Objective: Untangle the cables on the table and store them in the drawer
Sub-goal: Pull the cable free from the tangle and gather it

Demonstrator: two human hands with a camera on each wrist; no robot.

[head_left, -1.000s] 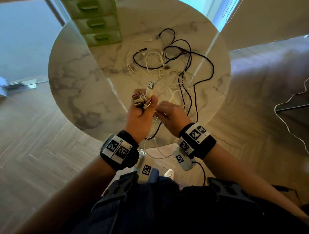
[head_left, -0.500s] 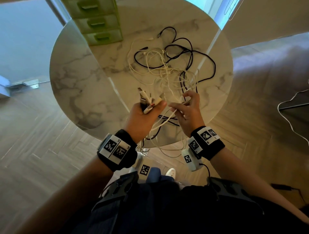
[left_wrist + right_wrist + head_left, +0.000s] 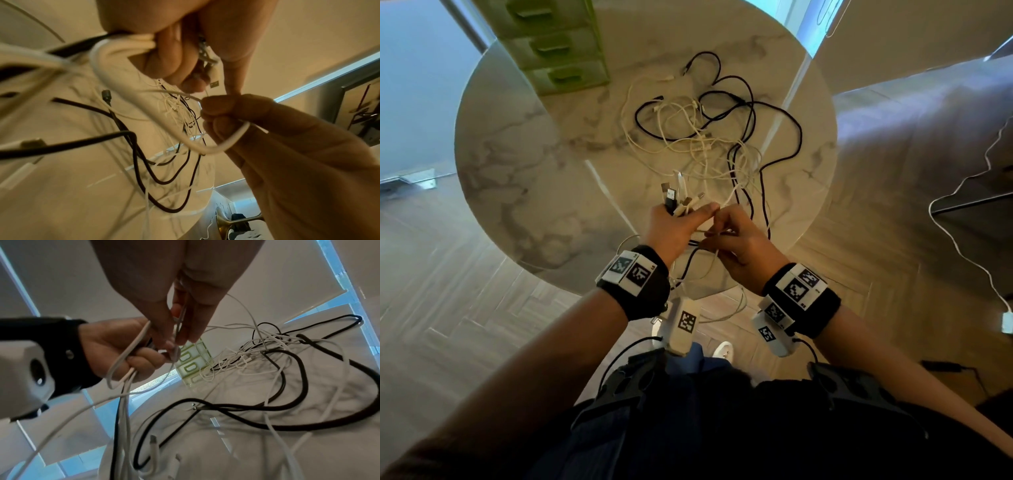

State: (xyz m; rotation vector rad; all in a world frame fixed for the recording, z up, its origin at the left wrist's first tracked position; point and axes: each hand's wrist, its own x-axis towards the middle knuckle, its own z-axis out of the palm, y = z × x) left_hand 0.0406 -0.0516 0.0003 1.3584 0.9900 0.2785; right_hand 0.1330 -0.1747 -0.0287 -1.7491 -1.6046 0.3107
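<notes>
hands: left [image 3: 674,228] grips plugs [image 3: 677,200]; right [image 3: 739,246] pinches white cable [image 3: 226,144]

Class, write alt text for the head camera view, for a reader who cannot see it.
Over a round marble table, a person's left hand grips a bunch of USB plugs while the right hand pinches a white cable. Tangled black and white cables lie beyond, with a green drawer unit at the far edge.
</notes>
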